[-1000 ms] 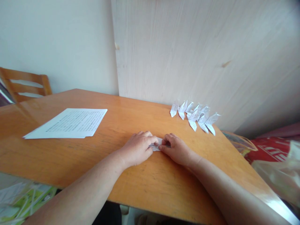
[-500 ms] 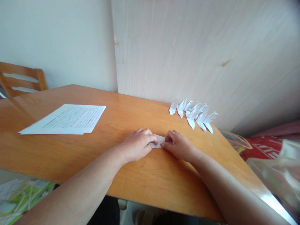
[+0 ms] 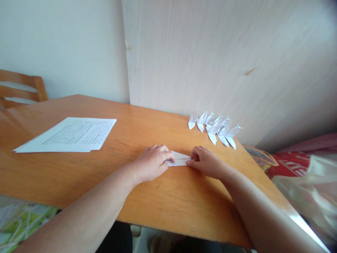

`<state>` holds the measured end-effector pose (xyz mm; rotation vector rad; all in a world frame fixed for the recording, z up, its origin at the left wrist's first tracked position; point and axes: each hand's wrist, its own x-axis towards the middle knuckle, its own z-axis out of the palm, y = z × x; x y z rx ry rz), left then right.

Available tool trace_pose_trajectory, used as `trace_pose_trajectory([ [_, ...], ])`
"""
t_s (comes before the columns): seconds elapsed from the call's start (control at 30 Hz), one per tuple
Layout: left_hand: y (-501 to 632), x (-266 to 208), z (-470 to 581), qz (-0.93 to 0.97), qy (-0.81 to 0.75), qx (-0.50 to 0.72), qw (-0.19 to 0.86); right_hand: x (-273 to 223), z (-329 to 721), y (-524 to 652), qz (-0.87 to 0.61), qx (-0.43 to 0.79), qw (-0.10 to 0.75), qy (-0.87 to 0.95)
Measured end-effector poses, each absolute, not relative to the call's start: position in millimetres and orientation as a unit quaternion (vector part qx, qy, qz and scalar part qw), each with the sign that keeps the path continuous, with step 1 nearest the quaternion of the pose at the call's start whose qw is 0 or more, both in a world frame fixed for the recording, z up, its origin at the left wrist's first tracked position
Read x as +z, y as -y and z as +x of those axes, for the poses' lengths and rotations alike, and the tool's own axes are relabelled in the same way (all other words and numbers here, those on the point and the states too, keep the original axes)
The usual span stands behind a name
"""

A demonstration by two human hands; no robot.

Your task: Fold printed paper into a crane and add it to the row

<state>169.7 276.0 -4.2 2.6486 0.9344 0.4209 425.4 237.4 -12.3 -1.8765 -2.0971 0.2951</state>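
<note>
A small folded piece of white paper (image 3: 180,159) lies on the wooden table, narrowing toward its right end, with a crease or slit along its length. My left hand (image 3: 154,161) grips its left end, fingertips pressing from above and part of the paper hidden beneath them. At the right tip, my right hand (image 3: 204,160) pinches the paper between thumb and curled fingers. Beyond my right hand stand several folded paper cranes (image 3: 214,128) in a cluster near the table's far right edge.
A stack of printed sheets (image 3: 76,135) lies on the left of the table (image 3: 163,203). A wooden chair (image 3: 21,86) stands at the far left. Pale boards and wall back the table. Red and whitish bags (image 3: 310,182) sit beyond the right edge.
My right hand has slid to the right along the folded paper, baring more of its middle. My left hand stays on the left end. The view has shifted slightly.
</note>
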Motion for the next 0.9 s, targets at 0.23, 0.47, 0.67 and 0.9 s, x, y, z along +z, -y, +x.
trace_pose_trajectory([
  [0.23,-277,-3,170,0.922,-0.328,0.142,0.151,-4,417,-231,-0.587,0.081,0.305,0.746],
  [0.47,-280,-7,170,0.920,-0.318,0.161,0.161,7,381,-209,-0.455,0.118,0.274,0.839],
  [0.67,-282,-7,170,0.919,-0.315,0.159,0.177,3,376,-211,-0.434,0.132,0.232,0.860],
  [0.9,-286,-5,168,0.910,-0.313,0.151,0.227,0,371,-220,-0.491,0.168,0.221,0.826],
])
